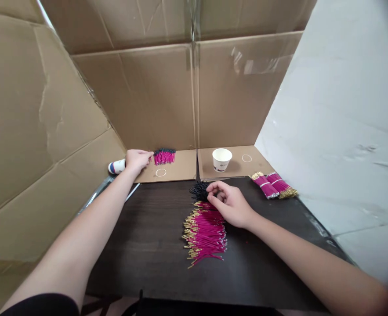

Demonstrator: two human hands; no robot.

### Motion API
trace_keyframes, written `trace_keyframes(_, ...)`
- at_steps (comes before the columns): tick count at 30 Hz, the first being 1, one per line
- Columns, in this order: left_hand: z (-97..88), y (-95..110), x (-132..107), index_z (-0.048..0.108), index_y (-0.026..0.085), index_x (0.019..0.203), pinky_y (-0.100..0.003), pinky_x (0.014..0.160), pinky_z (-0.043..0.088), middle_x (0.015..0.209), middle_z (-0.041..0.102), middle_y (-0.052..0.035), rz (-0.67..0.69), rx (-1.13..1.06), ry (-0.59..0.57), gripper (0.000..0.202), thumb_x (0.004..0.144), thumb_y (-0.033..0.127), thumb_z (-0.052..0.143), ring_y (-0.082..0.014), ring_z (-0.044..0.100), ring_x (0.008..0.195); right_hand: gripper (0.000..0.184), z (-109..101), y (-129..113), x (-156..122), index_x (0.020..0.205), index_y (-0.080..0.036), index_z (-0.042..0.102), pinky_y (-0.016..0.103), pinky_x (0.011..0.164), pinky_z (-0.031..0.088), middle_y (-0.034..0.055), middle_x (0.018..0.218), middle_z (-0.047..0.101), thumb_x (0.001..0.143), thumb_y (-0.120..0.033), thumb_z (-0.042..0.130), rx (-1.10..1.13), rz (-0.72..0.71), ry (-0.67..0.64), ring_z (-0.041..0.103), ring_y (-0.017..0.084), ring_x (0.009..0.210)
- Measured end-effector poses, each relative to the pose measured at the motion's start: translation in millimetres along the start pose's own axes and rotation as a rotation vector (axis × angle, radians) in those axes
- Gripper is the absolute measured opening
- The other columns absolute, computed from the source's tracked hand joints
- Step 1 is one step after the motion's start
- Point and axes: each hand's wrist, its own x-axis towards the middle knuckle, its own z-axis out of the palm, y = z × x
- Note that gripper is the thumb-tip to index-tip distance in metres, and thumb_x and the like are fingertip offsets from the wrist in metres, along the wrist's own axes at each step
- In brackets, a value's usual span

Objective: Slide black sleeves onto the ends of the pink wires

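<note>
My left hand [138, 159] reaches to the back left, thumb and fingertips pinched together at the left edge of a small pile of pink wires with black ends [164, 156]. Whatever lies between those fingertips is too small to make out. My right hand [230, 204] is curled at the right side of a heap of short black pieces [199, 190], its fingertips close together. I cannot make out what they hold. Just below, partly under this hand, spreads a large heap of pink wires [207, 230], gold tips to the left and silvery tips to the right.
A white paper cup [222, 160] stands on cardboard at the back. Two tied bundles of pink wires [273, 185] lie at the right edge of the dark table [141, 245]. Rubber-band-like rings [161, 173] lie on the cardboard. A white bottle [117, 166] lies at left. Cardboard walls enclose the back and left.
</note>
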Motion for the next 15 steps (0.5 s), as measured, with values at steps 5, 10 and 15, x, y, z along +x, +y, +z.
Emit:
trace_keyframes(5, 15.7, -2, 6, 0.083, 0.018, 0.076, -0.032, 0.068, 0.052, 0.062, 0.072, -0.0058, 0.035, 0.108, 0.085, 0.025, 0.07, 0.035, 0.099, -0.0219, 0.065, 0.064, 0.013, -1, -2, -2, 0.109, -0.021, 0.072, 0.03, 0.061, 0.045, 0.0012, 0.089, 0.072, 0.1, -0.029, 0.068, -0.127, -0.092, -0.021, 0.052, 0.012, 0.059)
trace_keyframes(10, 22.0, -3, -5, 0.082, 0.018, 0.077, -0.03, 0.079, 0.052, 0.082, 0.08, -0.0063, 0.1, 0.04, 0.148, 0.015, 0.074, 0.028, 0.093, -0.0215, 0.068, 0.08, 0.005, -8, -6, -1, 0.104, -0.022, 0.072, 0.031, 0.064, 0.045, 0.0005, 0.084, 0.071, 0.101, -0.023, 0.068, -0.236, -0.189, -0.083, 0.057, 0.015, 0.064)
trace_keyframes(15, 10.3, 15, -33, 0.078, 0.014, 0.093, -0.028, 0.055, 0.042, 0.08, 0.074, -0.0104, 0.055, -0.22, 0.027, 0.051, 0.104, 0.06, 0.056, -0.0154, 0.051, 0.058, 0.004, -15, -15, -3, 0.1, -0.021, 0.076, 0.034, 0.075, 0.051, 0.0041, 0.091, 0.073, 0.099, -0.021, 0.073, -0.401, -0.287, -0.272, 0.067, 0.02, 0.082)
